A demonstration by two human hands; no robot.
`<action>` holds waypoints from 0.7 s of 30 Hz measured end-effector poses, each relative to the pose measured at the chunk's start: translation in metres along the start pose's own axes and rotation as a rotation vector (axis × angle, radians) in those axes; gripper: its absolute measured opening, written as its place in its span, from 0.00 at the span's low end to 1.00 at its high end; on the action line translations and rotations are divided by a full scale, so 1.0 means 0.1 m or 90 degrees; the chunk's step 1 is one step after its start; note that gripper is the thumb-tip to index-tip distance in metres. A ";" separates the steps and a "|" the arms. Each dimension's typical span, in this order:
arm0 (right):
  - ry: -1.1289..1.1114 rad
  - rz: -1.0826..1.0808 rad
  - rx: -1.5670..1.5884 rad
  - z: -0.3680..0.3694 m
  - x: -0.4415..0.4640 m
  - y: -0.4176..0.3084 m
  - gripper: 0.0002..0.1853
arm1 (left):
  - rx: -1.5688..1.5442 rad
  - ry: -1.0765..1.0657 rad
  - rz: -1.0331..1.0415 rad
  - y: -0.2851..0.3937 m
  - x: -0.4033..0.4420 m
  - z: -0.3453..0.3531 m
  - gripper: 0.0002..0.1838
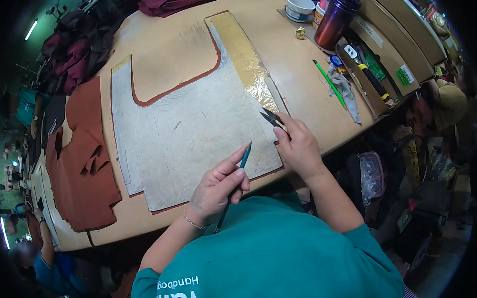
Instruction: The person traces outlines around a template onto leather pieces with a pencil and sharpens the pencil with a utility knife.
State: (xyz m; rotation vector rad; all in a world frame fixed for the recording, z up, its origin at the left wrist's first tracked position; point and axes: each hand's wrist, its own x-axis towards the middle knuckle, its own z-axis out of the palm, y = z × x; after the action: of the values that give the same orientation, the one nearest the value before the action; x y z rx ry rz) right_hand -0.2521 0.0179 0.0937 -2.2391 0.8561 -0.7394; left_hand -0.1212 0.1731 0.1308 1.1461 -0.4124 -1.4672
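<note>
My left hand (pixel 219 187) is closed around a dark green pencil (pixel 245 156), its tip pointing up and away from me. In my right hand (pixel 299 143) is a pair of black thread snips (pixel 271 117), blades apart and pointing left. Both hands are over the near right part of a large grey pattern board (pixel 192 126) with a U-shaped cutout. A rust-brown edge of material shows around the board from underneath. Shiny yellowish tape (pixel 242 49) covers the board's right arm.
Rust-brown cut pieces (pixel 85 164) lie on the table at left. Maroon cloth (pixel 175 0) is at the far edge. To the right are a bright green pencil (pixel 329 84), a grey rag (pixel 345 92), a tumbler (pixel 337 21), a white tub (pixel 299 8) and a cardboard box (pixel 378 64) of tools. Other people work at left.
</note>
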 end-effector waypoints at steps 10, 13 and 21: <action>-0.119 -0.042 0.105 -0.12 -0.09 -0.36 0.15 | -0.063 0.057 0.005 0.00 0.04 0.00 0.26; -0.109 -0.054 0.119 -0.09 -0.10 -0.35 0.15 | -0.059 0.062 0.005 0.00 0.03 0.01 0.26; -0.011 -0.008 0.004 0.06 -0.02 0.00 0.15 | -0.030 0.031 -0.002 0.00 -0.06 0.04 0.25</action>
State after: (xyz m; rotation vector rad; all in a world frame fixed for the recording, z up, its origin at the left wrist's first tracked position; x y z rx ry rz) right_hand -0.2497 0.0214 0.0895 -2.2442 0.8302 -0.7259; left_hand -0.1249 0.1767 0.1350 1.1433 -0.3407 -1.4414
